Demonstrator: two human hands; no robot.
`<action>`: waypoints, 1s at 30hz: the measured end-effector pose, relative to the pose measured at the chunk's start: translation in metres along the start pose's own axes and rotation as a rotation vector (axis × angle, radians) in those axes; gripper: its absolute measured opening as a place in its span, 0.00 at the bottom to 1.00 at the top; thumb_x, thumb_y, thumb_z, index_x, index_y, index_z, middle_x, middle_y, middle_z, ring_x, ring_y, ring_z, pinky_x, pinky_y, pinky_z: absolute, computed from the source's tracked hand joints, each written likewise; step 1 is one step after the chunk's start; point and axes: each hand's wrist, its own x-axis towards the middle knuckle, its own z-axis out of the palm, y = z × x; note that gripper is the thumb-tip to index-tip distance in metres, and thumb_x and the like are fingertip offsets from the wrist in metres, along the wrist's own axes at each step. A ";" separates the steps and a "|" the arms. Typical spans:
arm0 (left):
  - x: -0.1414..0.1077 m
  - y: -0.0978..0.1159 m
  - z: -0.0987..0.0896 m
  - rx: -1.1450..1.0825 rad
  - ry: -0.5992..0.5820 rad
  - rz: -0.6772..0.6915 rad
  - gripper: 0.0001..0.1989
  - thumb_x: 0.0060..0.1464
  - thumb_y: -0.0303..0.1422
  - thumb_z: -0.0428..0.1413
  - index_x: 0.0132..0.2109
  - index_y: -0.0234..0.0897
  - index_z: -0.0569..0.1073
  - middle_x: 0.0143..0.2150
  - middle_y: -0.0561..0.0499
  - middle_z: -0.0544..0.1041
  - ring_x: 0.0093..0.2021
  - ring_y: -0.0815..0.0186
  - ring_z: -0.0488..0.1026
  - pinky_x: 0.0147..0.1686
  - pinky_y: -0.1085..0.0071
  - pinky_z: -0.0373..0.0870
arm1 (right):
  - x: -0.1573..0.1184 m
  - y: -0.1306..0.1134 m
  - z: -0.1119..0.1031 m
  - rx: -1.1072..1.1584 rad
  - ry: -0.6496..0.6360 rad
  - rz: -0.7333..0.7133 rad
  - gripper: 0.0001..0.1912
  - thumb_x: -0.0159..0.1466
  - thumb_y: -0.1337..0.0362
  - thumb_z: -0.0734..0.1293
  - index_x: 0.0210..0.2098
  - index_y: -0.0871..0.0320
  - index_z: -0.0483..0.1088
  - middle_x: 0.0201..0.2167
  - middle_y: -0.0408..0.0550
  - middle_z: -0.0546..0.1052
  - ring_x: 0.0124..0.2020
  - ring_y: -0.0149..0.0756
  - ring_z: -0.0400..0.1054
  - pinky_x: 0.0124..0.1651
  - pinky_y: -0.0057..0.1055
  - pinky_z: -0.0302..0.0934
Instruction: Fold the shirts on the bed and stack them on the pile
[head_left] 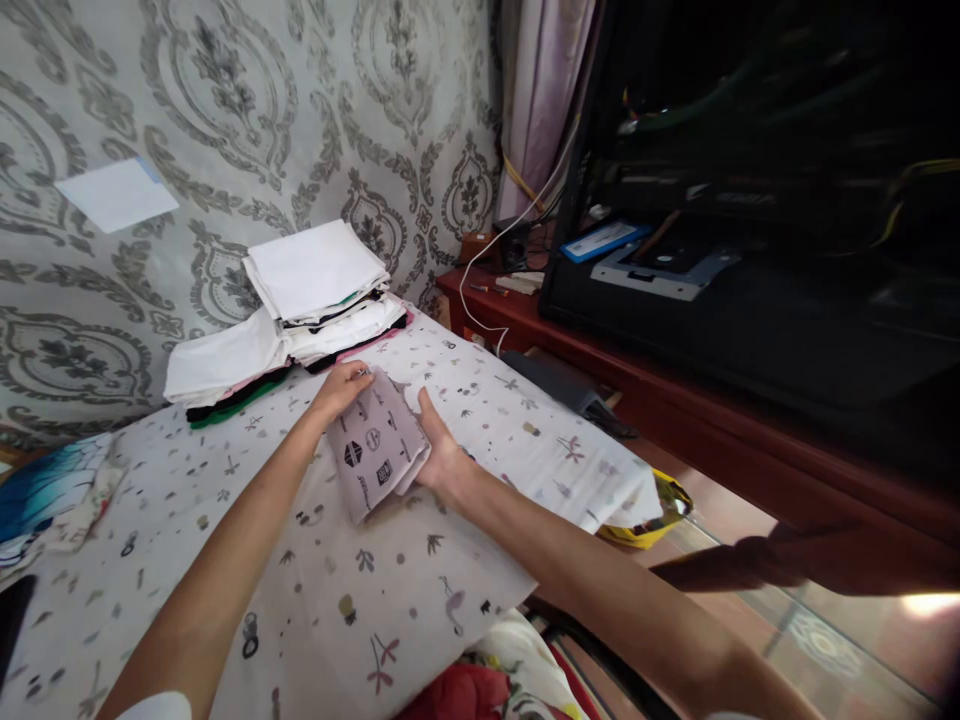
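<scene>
A folded mauve cloth with black printed marks [371, 445] is between my hands above the patterned white sheet [300, 580]. My left hand [343, 388] pinches its upper left corner. On the right side of the cloth, my right hand [441, 445] has its thumb raised, with its palm against the cloth's edge; its other fingers are hidden behind the fabric. Beyond my hands lie stacks of folded clothes, with a white stack [319, 270] at the back and a lower white pile [225, 360] to its left.
A dark red desk [637, 370] runs along the right side, holding a large black case [787, 320]. Colourful fabric [56, 490] lies at the far left. Red cloth [461, 690] sits at the bottom edge. A yellow bag [637, 537] is below the sheet's right corner.
</scene>
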 end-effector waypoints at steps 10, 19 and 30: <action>0.004 -0.003 0.009 0.226 0.013 0.029 0.12 0.50 0.41 0.52 0.26 0.39 0.65 0.22 0.57 0.62 0.26 0.66 0.62 0.28 0.71 0.55 | -0.037 -0.004 -0.023 -0.019 0.291 0.050 0.14 0.54 0.80 0.64 0.37 0.60 0.72 0.28 0.45 0.79 0.30 0.35 0.75 0.40 0.30 0.72; -0.002 -0.003 0.026 0.539 0.102 -0.017 0.09 0.57 0.37 0.53 0.30 0.41 0.68 0.30 0.50 0.72 0.34 0.59 0.67 0.32 0.68 0.55 | -0.037 -0.005 -0.041 -0.205 0.365 0.000 0.21 0.51 0.79 0.63 0.42 0.55 0.69 0.25 0.39 0.75 0.28 0.33 0.72 0.33 0.28 0.69; -0.006 0.002 0.023 0.629 0.078 -0.052 0.08 0.63 0.37 0.51 0.40 0.41 0.74 0.41 0.47 0.77 0.44 0.55 0.71 0.40 0.66 0.63 | -0.036 0.002 -0.048 -0.221 0.280 -0.078 0.25 0.51 0.72 0.66 0.49 0.56 0.66 0.38 0.45 0.75 0.41 0.37 0.72 0.45 0.34 0.69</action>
